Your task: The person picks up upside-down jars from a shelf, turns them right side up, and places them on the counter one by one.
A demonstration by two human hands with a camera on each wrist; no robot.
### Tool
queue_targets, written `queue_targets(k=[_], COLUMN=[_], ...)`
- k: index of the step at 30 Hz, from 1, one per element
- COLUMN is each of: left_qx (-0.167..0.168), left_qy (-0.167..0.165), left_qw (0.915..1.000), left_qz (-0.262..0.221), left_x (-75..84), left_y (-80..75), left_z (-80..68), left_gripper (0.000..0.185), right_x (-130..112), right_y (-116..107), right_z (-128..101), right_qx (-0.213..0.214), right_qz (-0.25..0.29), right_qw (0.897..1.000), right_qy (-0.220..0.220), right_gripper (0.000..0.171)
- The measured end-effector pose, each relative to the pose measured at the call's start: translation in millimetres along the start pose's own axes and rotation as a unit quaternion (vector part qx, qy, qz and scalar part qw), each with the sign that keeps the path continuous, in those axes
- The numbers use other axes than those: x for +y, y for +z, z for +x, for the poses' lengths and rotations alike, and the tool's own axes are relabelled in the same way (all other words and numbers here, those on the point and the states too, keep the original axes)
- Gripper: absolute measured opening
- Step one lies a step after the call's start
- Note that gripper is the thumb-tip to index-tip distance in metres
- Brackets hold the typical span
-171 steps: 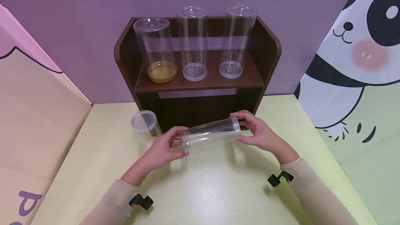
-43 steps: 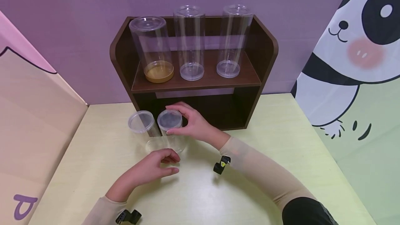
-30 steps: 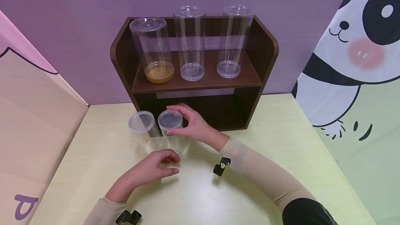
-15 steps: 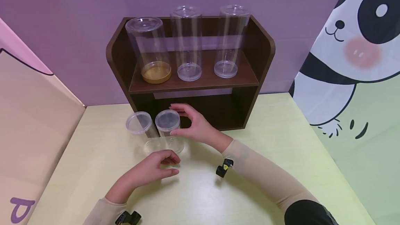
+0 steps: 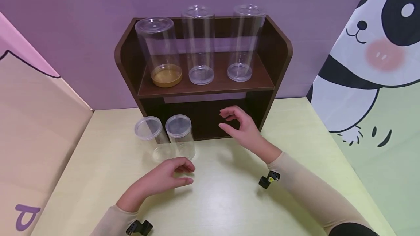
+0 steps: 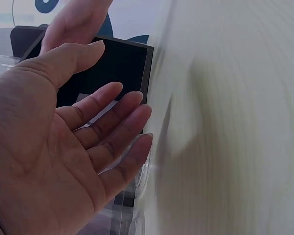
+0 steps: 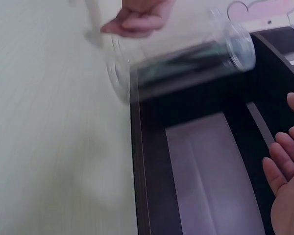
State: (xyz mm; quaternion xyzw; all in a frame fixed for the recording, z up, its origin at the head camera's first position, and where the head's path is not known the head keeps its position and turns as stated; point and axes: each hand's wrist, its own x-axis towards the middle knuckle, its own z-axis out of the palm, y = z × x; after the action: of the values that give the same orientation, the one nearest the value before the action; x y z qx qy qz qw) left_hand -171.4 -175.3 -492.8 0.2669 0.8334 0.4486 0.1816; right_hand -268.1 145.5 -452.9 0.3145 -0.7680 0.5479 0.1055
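Two clear plastic jars stand upright side by side on the table, in front of the shelf's left part. The left jar (image 5: pixel 148 128) and the right jar (image 5: pixel 179 126) both have clear lids on top. My left hand (image 5: pixel 165 177) hovers in front of them, its fingers loosely bent and holding nothing; the left wrist view shows its bare palm (image 6: pixel 49 161). To the right of the jars, my right hand (image 5: pixel 241 126) is in the air before the shelf's lower opening. Its thumb and fingers are apart with nothing between them.
A dark brown two-tier shelf (image 5: pixel 210 92) stands against the purple backdrop. On its upper board are a wide clear canister with a gold base (image 5: pixel 166 75) and two tall clear canisters, the middle one (image 5: pixel 201 75) and the right one (image 5: pixel 240 72).
Earlier both hands held a clear jar lying sideways; it now stands upright beside the other jar. My right hand has let go of it and moved right. The left hand has barely moved lately.
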Motion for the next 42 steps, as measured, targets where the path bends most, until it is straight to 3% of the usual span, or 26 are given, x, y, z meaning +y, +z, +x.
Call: queue_targets(k=[10,18,22,29,36,42], left_qx=[-0.005,-0.01,-0.01,-0.015,-0.015,-0.018], left_qy=[-0.002,-0.003,-0.002,-0.001,-0.002,0.001], left_qw=[1.0,0.9999,0.9999,0.9998,0.9997,0.9997], left_qz=[-0.002,-0.005,-0.005,-0.015,-0.019,-0.016], left_x=[-2.3,0.5,0.8,0.4,2.1,3.6], left_y=[1.4,2.2,2.2,3.4,4.9,6.1], left_z=[2.6,3.3,4.1,5.3,5.6,7.0], left_gripper=[0.032,0.032,0.032,0.032,0.032,0.032], right_x=[2,4,4,9,16,18], right_y=[-60,-84,-90,-94,-93,-87], right_z=[-31,-42,-42,-37,-28,-23], right_qx=[0.087,0.19,0.229,0.258,0.257,0.27], right_qz=[-0.064,-0.09,-0.093,-0.102,-0.081,-0.09], right_qw=[0.994,0.977,0.969,0.96,0.962,0.956], right_qy=[0.011,0.016,0.026,0.046,0.055,0.066], right_gripper=[0.025,0.018,0.015,0.025,0.036,0.033])
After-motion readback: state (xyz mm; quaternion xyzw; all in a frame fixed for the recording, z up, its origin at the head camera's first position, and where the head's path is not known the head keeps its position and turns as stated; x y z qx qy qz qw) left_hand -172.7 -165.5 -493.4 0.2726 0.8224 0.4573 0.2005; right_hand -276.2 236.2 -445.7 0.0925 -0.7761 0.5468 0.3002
